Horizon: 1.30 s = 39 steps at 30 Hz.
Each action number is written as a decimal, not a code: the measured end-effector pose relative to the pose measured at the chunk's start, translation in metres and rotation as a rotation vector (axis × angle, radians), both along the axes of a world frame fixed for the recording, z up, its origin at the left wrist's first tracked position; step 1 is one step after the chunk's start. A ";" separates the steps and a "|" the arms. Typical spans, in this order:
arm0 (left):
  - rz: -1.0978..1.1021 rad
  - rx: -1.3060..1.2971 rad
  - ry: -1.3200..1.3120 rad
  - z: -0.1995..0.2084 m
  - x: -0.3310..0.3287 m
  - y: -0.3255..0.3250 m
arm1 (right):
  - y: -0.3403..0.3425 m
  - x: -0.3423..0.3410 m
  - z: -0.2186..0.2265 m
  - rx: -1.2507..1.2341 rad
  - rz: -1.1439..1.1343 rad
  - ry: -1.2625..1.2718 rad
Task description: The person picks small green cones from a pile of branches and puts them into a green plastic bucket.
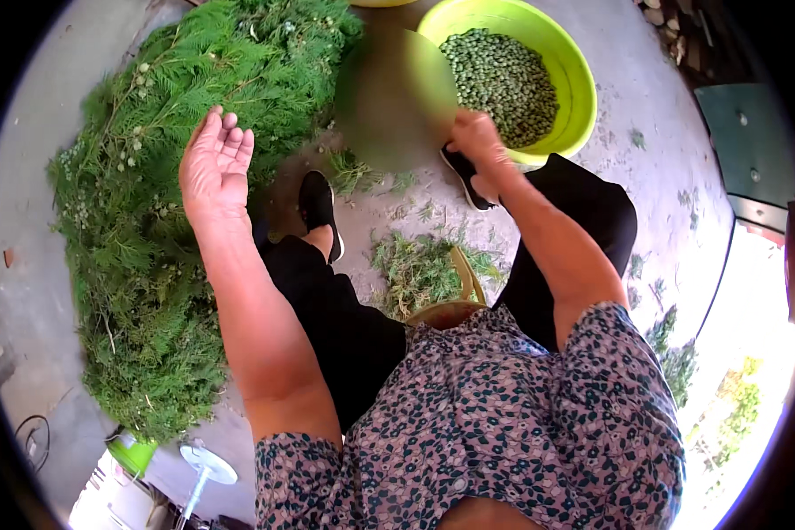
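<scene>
My left hand [216, 168] is raised beside a big heap of green conifer branches [141, 238], palm turned up. Its fingers are loosely curled and apart, and nothing lies in them. My right hand [479, 148] is closed near the lower left rim of a lime-green basin [583, 110]. Whatever its fingertips hold, if anything, cannot be made out. Inside the basin lie many small, round green cones [499, 84]. A smeared round patch covers the ground between the heap and the basin, hiding what is there.
Loose green sprigs [420, 269] lie on the concrete floor [362, 256] between my feet, beside a curved yellowish rim [466, 276]. My black shoes [316, 203] stand near the heap and basin. A dark green cabinet [751, 141] is at the right; a white fan [208, 464] stands lower left.
</scene>
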<state>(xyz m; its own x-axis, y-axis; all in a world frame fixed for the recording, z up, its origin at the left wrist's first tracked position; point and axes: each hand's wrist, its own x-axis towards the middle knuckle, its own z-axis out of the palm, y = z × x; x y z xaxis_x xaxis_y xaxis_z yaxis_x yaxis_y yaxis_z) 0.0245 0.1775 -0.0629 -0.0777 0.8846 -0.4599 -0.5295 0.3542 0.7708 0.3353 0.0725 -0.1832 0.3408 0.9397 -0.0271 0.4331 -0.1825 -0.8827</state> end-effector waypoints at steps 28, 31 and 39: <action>-0.047 -0.153 -0.093 0.010 0.034 -0.007 | 0.041 -0.052 -0.033 -0.242 0.052 0.082; -0.138 -0.182 -0.114 0.009 0.051 -0.018 | 0.048 -0.058 0.006 0.383 0.137 -0.761; -0.152 -0.086 -0.434 0.005 0.062 0.009 | 0.019 -0.102 0.074 0.068 0.118 0.281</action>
<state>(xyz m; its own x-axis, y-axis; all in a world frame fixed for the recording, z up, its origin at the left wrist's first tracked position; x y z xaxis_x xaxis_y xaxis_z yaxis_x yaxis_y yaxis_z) 0.0868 0.1866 -0.0581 0.2659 0.8283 -0.4932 -0.7334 0.5059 0.4541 0.2338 0.0911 -0.1092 0.2172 0.9753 -0.0399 0.1855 -0.0814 -0.9793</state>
